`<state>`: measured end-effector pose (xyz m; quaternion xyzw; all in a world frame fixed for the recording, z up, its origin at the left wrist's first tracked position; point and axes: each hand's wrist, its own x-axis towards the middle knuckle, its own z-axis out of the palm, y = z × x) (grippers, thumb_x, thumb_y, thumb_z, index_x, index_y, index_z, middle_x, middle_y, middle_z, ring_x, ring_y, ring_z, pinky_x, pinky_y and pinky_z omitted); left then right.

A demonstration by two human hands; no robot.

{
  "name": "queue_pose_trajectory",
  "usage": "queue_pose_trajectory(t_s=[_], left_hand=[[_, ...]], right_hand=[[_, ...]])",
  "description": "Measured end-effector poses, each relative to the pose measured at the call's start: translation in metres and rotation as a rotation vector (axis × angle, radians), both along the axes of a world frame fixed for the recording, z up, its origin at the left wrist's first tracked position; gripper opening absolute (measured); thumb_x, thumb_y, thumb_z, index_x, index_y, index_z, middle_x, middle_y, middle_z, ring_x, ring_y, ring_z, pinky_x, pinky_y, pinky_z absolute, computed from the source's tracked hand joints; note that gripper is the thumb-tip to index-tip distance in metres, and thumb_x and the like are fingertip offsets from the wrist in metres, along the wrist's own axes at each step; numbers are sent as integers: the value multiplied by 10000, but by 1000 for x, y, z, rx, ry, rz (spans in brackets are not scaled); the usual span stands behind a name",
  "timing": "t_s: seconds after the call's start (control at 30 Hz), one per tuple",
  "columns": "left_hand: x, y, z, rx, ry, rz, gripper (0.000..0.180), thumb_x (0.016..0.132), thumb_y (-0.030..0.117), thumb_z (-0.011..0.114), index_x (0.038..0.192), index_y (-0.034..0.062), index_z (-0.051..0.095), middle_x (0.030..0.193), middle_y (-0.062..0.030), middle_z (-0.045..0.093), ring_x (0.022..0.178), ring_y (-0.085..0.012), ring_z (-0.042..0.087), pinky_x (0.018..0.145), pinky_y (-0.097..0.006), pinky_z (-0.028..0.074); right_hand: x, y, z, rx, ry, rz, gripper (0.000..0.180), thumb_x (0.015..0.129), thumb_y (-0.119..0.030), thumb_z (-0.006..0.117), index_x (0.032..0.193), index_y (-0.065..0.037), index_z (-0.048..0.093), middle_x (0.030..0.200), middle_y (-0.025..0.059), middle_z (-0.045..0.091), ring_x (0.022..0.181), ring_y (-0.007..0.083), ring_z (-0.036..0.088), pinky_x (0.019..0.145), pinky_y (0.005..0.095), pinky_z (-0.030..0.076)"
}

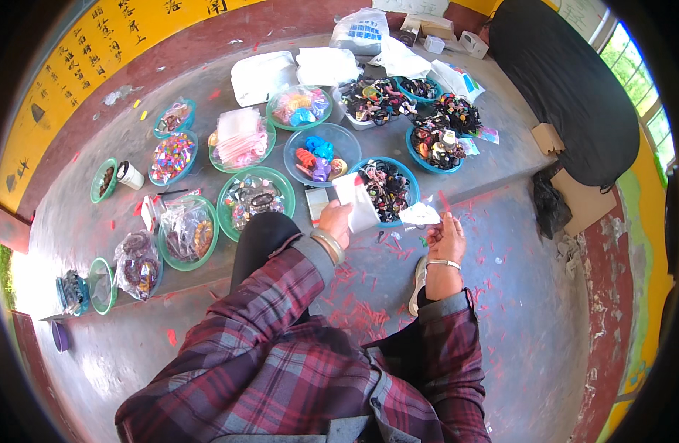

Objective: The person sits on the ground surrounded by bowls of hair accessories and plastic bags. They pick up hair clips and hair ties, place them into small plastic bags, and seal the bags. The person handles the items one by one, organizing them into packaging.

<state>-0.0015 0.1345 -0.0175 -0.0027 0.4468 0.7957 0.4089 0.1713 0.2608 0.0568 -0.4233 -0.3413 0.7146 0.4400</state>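
My left hand (333,223) is closed on a small whitish plastic bag (360,205), held in front of a blue basin of dark hair ties (386,184). To its right, my right hand (447,240) is raised with the fingers pinched on a thin red strip (444,200) that sticks up from the fingertips. A white piece (419,215) shows between the two hands; I cannot tell whether it is touched. Left of my left hand, a green basin (290,193) holds assorted small trinkets.
Several basins stand on the grey ledge, among them one of colourful pieces (172,157) and one with pink packets (241,133). White bags (264,77) lie at the back. Red strips (362,314) litter the floor. A black bag (551,203) sits at the right.
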Motion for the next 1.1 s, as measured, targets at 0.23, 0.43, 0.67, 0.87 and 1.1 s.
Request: queue_pose_trajectory(t_s=[0.23,0.43,0.67,0.87,1.1], left_hand=[[-40,-20,-136,-699,182,165,146,790,137,519,892,37,547,675,-58,513,597,-190,511,497,-333,390],[-42,-18,-103,-1034,421,156,220,722,121,501,835,-39,601,760,-192,617,725,-335,604,632,-377,456],[-23,-5,-118,-522,385,343,261,797,204,501,864,-39,569,826,-129,612,760,-224,585,681,-305,442],[24,-8,69,-45,253,-394,340,821,324,581,989,29,554,903,-41,585,849,-110,537,760,-255,411],[37,-31,85,-50,177,-509,216,830,159,570,958,-15,567,890,-75,608,824,-127,573,763,-255,446]], right_hand=[[-6,-9,-3,-42,9,86,144,816,-211,588,805,-81,526,612,20,544,434,128,518,368,226,380],[-7,-7,-11,-72,-66,108,140,808,-205,600,799,-83,532,627,32,570,435,119,517,378,217,373],[-16,-19,-1,-45,-95,278,139,808,-203,598,803,-65,574,644,43,600,448,94,515,390,207,375],[-13,-27,6,73,-219,450,144,812,-198,593,794,-55,597,651,42,608,461,87,521,397,200,380],[-12,-41,16,177,-206,675,110,816,-154,585,821,-47,610,659,38,617,487,82,535,403,186,377]])
